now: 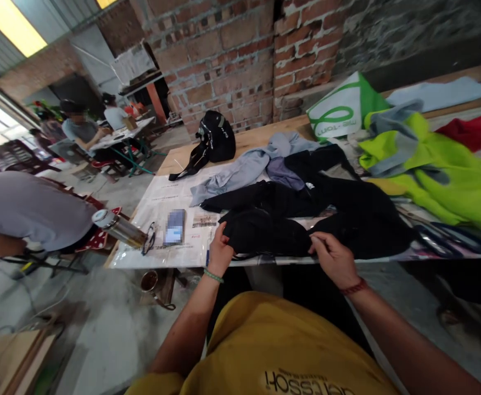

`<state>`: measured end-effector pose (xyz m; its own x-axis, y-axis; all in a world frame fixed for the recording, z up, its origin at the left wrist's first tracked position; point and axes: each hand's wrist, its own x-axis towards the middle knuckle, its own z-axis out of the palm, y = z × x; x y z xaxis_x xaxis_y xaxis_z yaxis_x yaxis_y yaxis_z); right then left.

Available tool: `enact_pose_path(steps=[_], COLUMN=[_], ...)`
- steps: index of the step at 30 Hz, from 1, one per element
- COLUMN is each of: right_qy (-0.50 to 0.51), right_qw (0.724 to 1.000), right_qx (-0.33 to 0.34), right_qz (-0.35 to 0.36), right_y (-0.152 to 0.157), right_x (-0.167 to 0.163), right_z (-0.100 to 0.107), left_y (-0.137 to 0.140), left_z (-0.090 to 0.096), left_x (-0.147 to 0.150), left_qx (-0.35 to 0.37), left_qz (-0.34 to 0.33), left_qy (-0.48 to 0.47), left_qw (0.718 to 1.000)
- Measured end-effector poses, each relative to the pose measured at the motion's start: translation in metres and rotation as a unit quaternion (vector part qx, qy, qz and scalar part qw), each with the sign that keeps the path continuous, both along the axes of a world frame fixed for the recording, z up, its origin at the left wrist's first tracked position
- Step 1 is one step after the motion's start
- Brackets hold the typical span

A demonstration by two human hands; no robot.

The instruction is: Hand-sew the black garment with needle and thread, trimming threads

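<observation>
A black garment (362,219) lies spread over the front of the table, partly folded over itself. My left hand (221,249) is closed at the garment's left edge, thumb and fingers pinching the black cloth. Farther right, my right hand (331,257) pinches the same cloth near the table's front edge with its fingertips. Between both hands, a section of black fabric lies fairly flat. Behind it are a light grey garment (240,170) and a purple-grey piece of cloth (285,174).
Left on the newspaper-covered table (158,195) are a phone (174,227), glasses (149,239) and a tilted bottle (119,227). A black bag (218,137) stands behind. Rightward lie a green-white bag (343,109), neon-yellow clothes (446,164) and scissors (450,238). A person (30,211) sits at left.
</observation>
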<state>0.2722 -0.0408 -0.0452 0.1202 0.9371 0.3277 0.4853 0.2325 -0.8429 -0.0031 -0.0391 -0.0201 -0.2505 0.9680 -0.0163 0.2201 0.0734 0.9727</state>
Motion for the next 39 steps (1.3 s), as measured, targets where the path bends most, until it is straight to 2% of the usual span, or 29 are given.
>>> enact_pose_path(steps=[2, 4, 8, 11, 15, 19, 23, 26, 28, 31, 35, 39], right_qy=[0.012, 0.026, 0.002, -0.063, -0.134, -0.197, -0.264, -0.254, -0.214, -0.151, -0.117, -0.084], right_qw=[1.0, 0.999, 1.0, 0.994, 0.973, 0.949, 0.934, 0.938, 0.949, 0.959, 0.944, 0.934], right_qx=[-0.016, -0.02, -0.011, 0.053, 0.144, 0.139, 0.114, 0.093, 0.066, -0.005, -0.121, -0.196], right_qz=[-0.011, -0.01, 0.008, 0.066, 0.122, 0.201, 0.21, 0.218, 0.222, 0.241, 0.283, 0.288], right_y=[0.004, 0.006, 0.01, 0.011, 0.007, 0.004, 0.013, 0.029, 0.041, 0.06, 0.077, 0.084], right_x=[0.001, 0.003, 0.006, 0.002, -0.027, -0.071, -0.091, -0.082, -0.067, -0.04, -0.009, 0.002], right_z=[-0.008, -0.01, 0.001, 0.014, 0.029, 0.034, 0.023, 0.015, 0.016, 0.031, 0.049, 0.037], left_y=[-0.007, -0.012, -0.011, -0.006, 0.0, 0.005, 0.01, 0.015, 0.019, 0.025, 0.034, 0.046], left_z=[0.002, 0.006, 0.017, 0.025, 0.038, 0.052, 0.059, 0.057, 0.053, 0.043, 0.029, 0.012], left_x=[-0.01, -0.014, -0.014, -0.014, -0.012, -0.009, -0.017, -0.028, -0.033, -0.033, -0.023, -0.019], left_qx=[-0.05, -0.065, -0.046, -0.019, 0.024, 0.062, 0.074, 0.043, 0.015, -0.015, -0.038, -0.054], left_qz=[0.026, 0.037, 0.057, 0.057, 0.037, 0.036, 0.044, 0.037, 0.007, -0.07, -0.112, -0.1], left_qy=[-0.051, -0.083, -0.123, -0.144, -0.145, -0.115, -0.11, -0.125, -0.142, -0.155, -0.101, -0.038], left_qw=[0.997, 0.994, 0.99, 0.988, 0.988, 0.991, 0.99, 0.991, 0.99, 0.985, 0.988, 0.993])
